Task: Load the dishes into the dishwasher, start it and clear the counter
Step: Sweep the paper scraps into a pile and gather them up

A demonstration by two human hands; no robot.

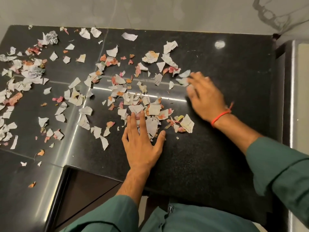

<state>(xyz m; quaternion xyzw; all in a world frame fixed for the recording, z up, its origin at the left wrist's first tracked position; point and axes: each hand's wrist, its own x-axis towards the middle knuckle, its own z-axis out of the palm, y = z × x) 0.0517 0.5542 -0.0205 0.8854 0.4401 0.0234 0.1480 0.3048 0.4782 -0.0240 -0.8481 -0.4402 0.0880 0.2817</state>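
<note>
Torn white, pink and orange paper scraps (117,84) are strewn over a black granite counter (225,67). My left hand (142,141) lies flat on the counter with straight fingers, its fingertips resting on a small heap of scraps (153,114) near the front middle. My right hand (204,96), blurred by motion, is flat and open to the right of that heap, touching the counter beside a few pale scraps (184,77). A red thread circles its wrist. Neither hand holds anything.
A denser litter of scraps, with a crumpled paper ball (51,37), covers the counter's left side. A marble wall (150,10) backs the counter. A steel-edged appliance or sink rim (294,91) borders it on the right. The counter's front edge (93,171) steps inward below my left arm.
</note>
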